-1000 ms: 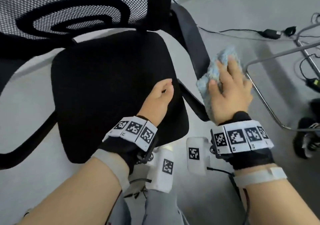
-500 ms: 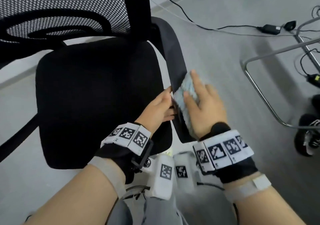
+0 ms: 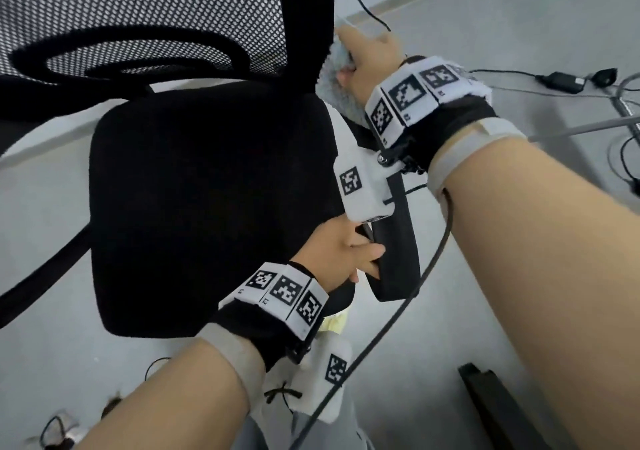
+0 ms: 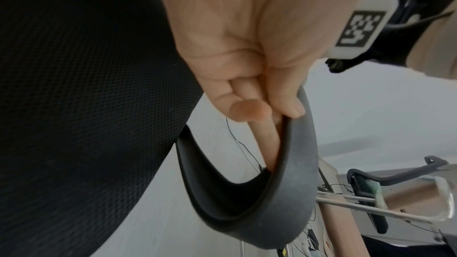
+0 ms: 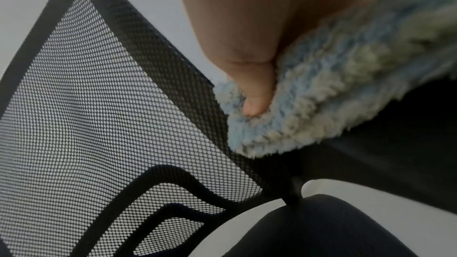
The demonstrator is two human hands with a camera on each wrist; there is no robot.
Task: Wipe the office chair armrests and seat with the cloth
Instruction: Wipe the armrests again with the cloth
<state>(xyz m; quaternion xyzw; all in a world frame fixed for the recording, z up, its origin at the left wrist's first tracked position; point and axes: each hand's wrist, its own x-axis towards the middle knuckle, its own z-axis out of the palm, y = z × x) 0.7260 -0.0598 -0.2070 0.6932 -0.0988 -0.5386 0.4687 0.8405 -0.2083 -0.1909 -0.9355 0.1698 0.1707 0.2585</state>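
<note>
Soft, even, diffuse daylight, with only faint shadows on the pale grey floor (image 3: 519, 51). Motion blur smears the fluffy blue-grey microfibre cloth (image 5: 333, 89). Wide-angle lenses bend the edges, and close skin looks soft and unfocused.

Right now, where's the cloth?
Head view: the cloth is under the right hand, pressed on the far end of the chair's right armrest, beside the mesh backrest.
</note>
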